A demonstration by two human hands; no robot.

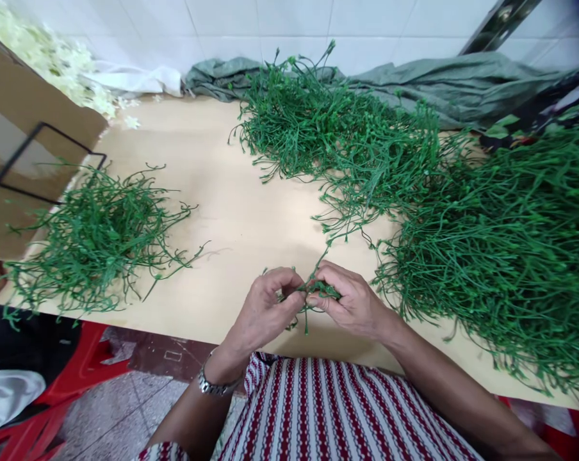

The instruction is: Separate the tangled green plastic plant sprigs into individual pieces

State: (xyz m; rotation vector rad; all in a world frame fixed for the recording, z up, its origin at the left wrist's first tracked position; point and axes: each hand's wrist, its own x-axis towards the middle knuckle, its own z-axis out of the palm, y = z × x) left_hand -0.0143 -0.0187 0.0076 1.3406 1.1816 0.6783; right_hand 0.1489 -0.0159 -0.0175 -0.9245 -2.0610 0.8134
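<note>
Head camera view, looking down at a pale wooden table set against a white tiled wall. Two bare hands meet near the table's front edge. The left hand and the right hand each pinch one small green plastic sprig between thumb and fingertips, so both hands are closed on it, and it sits between them just above the tabletop. A silver wristwatch circles the left wrist.

Three piles of similar green plastic stems lie on the table. One smaller pile rests at the left, well apart from the hands. One pile spreads across the back centre. One large pile fills the right side, just beside the right hand.

A brown cardboard box stands at the far left, with white artificial flowers heaped behind it. A grey-green cloth lies bunched along the wall. Red-and-white striped fabric covers the person's lap below the table edge.
</note>
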